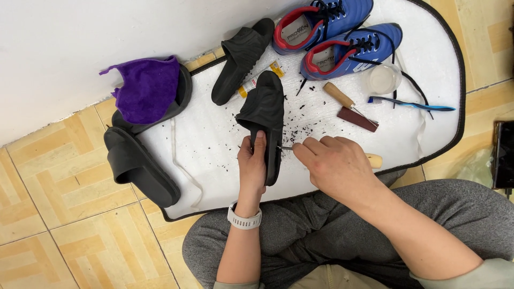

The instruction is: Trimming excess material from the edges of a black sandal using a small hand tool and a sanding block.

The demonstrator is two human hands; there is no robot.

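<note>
Tan tiled floor [80, 235], white mat [214, 144] flecked with black shavings [300, 131].

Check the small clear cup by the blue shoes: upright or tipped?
Upright. The clear cup shows its round open rim to the camera, standing on the white mat beside the blue shoes. Contents: cannot tell.

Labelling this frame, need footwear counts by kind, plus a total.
Black rubber slide sandals: 4 (one held on edge in the left hand at; others at under a purple cloth)
Blue lace-up sports shoes with red lining: 2 ()
Total: 6
</note>
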